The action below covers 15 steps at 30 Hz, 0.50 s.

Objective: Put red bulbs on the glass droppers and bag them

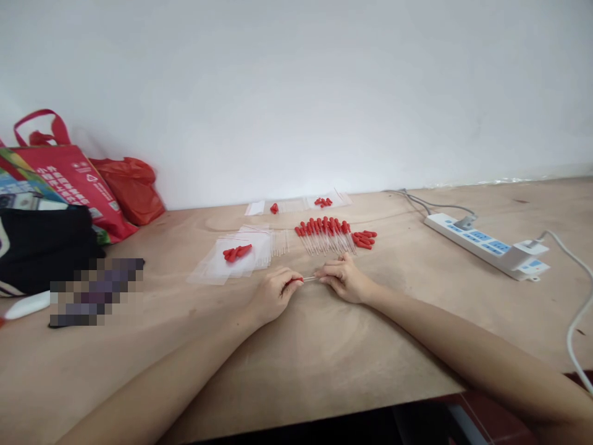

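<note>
A red bulb [298, 280] is pinched between the closed fingers of the left hand [279, 290]. By the nearly closed right hand [345, 279], a thin clear tube [309, 279] is gripped, reaching toward this bulb. Both are held above the counter [296, 371], in front of the red-topped droppers [327, 232].

Pinched a red bulb [301, 280] in the left hand [279, 289] and a thin clear tube [309, 278] in the right hand [341, 279], close together above the wooden table [296, 364]. Worked nearer than the red-topped tubes [325, 227], with loose red bulbs [364, 240] just right of them, clear bags [209, 262] to the left.
</note>
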Motion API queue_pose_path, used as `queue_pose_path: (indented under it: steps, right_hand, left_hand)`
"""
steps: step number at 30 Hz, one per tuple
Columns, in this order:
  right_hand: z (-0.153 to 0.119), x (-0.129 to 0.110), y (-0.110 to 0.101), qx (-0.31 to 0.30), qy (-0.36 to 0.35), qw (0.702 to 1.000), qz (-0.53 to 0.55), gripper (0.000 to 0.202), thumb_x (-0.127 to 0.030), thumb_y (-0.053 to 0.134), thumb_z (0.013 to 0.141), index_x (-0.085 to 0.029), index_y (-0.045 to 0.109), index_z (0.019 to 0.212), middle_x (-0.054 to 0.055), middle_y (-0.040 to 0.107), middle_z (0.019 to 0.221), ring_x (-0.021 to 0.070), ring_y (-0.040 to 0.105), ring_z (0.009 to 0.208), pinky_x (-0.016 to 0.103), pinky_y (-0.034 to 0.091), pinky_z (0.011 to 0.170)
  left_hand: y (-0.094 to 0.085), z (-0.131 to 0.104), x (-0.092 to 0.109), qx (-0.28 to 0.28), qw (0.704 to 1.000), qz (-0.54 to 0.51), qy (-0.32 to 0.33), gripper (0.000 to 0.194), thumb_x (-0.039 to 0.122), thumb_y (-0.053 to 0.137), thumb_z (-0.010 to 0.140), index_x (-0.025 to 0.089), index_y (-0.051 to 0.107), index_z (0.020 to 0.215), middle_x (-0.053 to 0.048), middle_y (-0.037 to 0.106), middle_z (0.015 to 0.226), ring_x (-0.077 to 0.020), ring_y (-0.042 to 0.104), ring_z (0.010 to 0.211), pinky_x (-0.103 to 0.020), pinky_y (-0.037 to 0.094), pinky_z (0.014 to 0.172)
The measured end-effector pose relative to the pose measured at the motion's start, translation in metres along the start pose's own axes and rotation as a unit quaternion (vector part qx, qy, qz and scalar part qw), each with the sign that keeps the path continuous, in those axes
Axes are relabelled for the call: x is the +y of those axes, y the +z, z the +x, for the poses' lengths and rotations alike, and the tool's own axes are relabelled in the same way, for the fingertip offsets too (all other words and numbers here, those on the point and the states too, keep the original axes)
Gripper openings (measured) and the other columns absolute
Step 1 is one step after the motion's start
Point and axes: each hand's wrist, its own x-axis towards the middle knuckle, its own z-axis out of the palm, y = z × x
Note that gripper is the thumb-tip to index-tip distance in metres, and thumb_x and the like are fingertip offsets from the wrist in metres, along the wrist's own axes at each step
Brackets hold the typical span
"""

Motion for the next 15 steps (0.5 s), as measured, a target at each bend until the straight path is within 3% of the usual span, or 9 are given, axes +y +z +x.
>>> queue_pose_path:
  steps: [3,9,15]
  right_hand:
    - [0.000,0.000,-0.003,-0.010,-0.020,0.999,-0.024,0.019,-0.022,0.043,0.085,-0.020,0.061,0.089,0.002,0.064,0.081,0.0120,0.053,0.068,0.031,0.021,0.074]
    - [0.000,-0.010,-0.005,0.011,-0.025,0.996,-0.080,0.019,-0.018,0.041,0.083,-0.018,0.060,0.085,0.002,0.064,0.077,0.0116,0.048,0.063,0.031,0.020,0.069]
    - [0.001,-0.019,-0.002,0.009,-0.013,0.997,-0.076,0.021,-0.019,0.038,0.083,-0.016,0.059,0.081,0.002,0.063,0.071,0.0108,0.046,0.058,0.030,0.019,0.067]
  left_hand:
    - [0.001,0.000,-0.001,-0.020,1.000,0.004,0.021,0.016,0.019,0.043,0.084,0.016,0.057,0.077,-0.002,0.060,0.071,-0.0137,0.054,0.069,-0.026,0.042,0.065]
    - [0.005,-0.001,-0.001,-0.008,0.999,0.025,0.035,0.016,0.021,0.043,0.084,0.016,0.056,0.077,-0.002,0.058,0.070,-0.0137,0.052,0.066,-0.026,0.041,0.063]
    - [0.005,-0.002,-0.001,-0.015,0.996,0.059,0.068,0.017,0.023,0.041,0.085,0.016,0.055,0.079,-0.003,0.058,0.072,-0.0143,0.051,0.068,-0.027,0.039,0.064]
